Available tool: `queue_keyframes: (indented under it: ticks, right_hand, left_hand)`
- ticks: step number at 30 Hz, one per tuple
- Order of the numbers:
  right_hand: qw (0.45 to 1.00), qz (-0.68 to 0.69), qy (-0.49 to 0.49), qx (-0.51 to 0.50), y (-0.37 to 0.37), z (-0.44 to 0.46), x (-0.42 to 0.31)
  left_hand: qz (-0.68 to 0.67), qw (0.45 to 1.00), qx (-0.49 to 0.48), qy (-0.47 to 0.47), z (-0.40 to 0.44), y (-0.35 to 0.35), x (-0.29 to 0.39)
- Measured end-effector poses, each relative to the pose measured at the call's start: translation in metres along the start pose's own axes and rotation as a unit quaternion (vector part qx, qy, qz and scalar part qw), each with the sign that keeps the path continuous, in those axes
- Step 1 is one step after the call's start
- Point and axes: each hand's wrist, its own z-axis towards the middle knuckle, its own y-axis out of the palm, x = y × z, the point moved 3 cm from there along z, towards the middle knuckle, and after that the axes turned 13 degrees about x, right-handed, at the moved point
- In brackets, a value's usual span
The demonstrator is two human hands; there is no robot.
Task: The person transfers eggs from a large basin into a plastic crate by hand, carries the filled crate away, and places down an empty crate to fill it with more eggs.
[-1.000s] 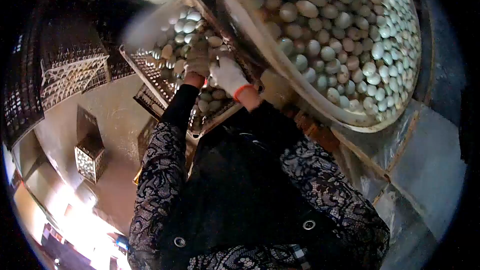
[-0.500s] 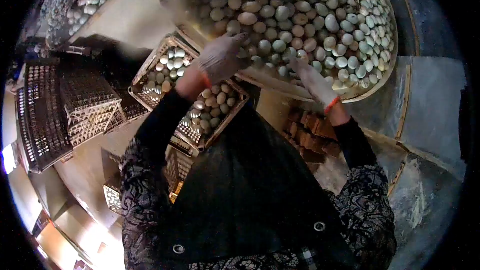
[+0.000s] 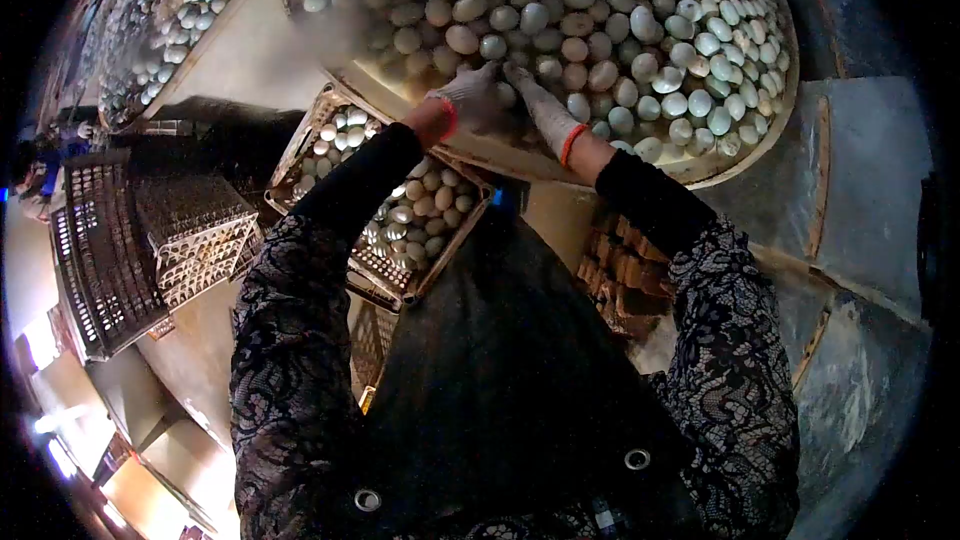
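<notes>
Both my hands wear pale knit gloves with orange-red cuffs. They are close together at the near edge of a large round tub [image 3: 690,176] heaped with pale green, white and brownish eggs [image 3: 575,25]. My left hand [image 3: 470,97] is among the eggs just inside the rim, its fingers blurred and partly hidden. Beside it, my right hand [image 3: 540,112] reaches in from the right, fingers stretched forward against the eggs. I cannot make out an egg held in either hand. Below my left forearm stands a plastic crate [image 3: 410,290] with eggs in it.
Another crate of eggs [image 3: 345,130] adjoins the near one on its left. Stacked empty crates [image 3: 200,240] stand further left. At upper left is a second large heap of eggs [image 3: 190,15]. Reddish bricks [image 3: 625,270] lie below the tub, and grey floor slabs [image 3: 870,170] are on the right.
My right hand has moved left across the eggs, up beside my left hand. My left hand has shifted slightly. The camera view has also moved a little.
</notes>
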Motion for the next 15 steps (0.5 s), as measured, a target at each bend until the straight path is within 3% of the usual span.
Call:
queue_keyframes:
  ticks: [2, 3, 5, 7, 12, 15]
  right_hand:
    - [0.994, -0.014, 0.106, 0.035, 0.003, 0.000, 0.000]
    - [0.994, -0.028, 0.101, 0.033, -0.002, -0.004, -0.010]
    - [0.994, -0.044, 0.095, 0.026, -0.004, -0.016, -0.043]
    - [0.965, 0.092, 0.235, 0.072, -0.003, -0.035, -0.076]
    - [0.967, 0.120, 0.213, 0.075, -0.010, -0.030, -0.064]
    - [0.975, 0.124, 0.165, 0.085, -0.018, -0.028, -0.073]
  left_hand:
    - [-0.050, 0.998, 0.030, -0.004, 0.003, 0.007, -0.004]
    - [-0.076, 0.996, 0.044, -0.005, -0.002, -0.001, 0.012]
    - [0.007, 0.997, 0.059, -0.047, -0.014, -0.022, 0.037]
    - [-0.037, 0.996, 0.066, -0.055, -0.015, -0.025, 0.036]
    - [-0.071, 0.993, 0.076, -0.054, -0.027, -0.044, 0.052]
    - [-0.110, 0.983, 0.138, -0.044, -0.030, -0.056, 0.056]
